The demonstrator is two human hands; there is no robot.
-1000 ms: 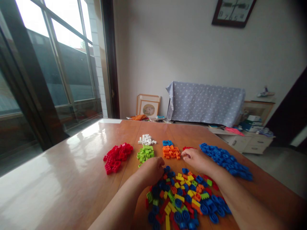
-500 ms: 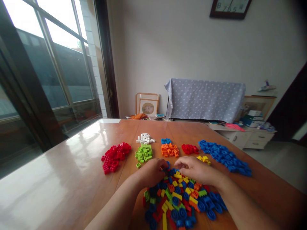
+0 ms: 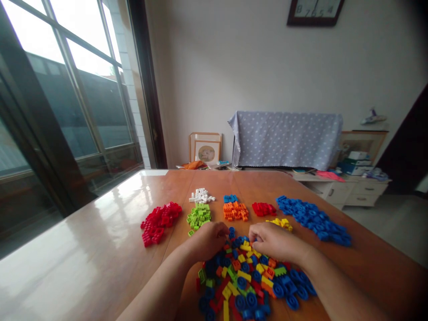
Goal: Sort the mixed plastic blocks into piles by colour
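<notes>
A mixed pile of blue, yellow, red, green and orange bricks [image 3: 244,274] lies on the table near me. My left hand [image 3: 212,240] is at the pile's far left edge, fingers curled beside some round blue pieces [image 3: 232,232]; what its fingertips hold, if anything, is hidden. Over the far right part of the pile, my right hand [image 3: 272,240] has its fingers bent together, and anything in them is too small to name. Just beyond the hands sit sorted heaps of lime green bricks [image 3: 199,216], orange bricks [image 3: 236,211] and yellow bricks [image 3: 282,224].
On the wooden table [image 3: 110,245] are also a red heap [image 3: 160,222] at left, white bricks [image 3: 201,195], blue bricks [image 3: 230,199], a small red heap [image 3: 264,208] and a long blue heap [image 3: 314,219] at right. A cabinet [image 3: 351,194] stands beyond.
My right hand has moved slightly right, away from my left hand, and its fingers have drawn closer together. The view has shifted a little.
</notes>
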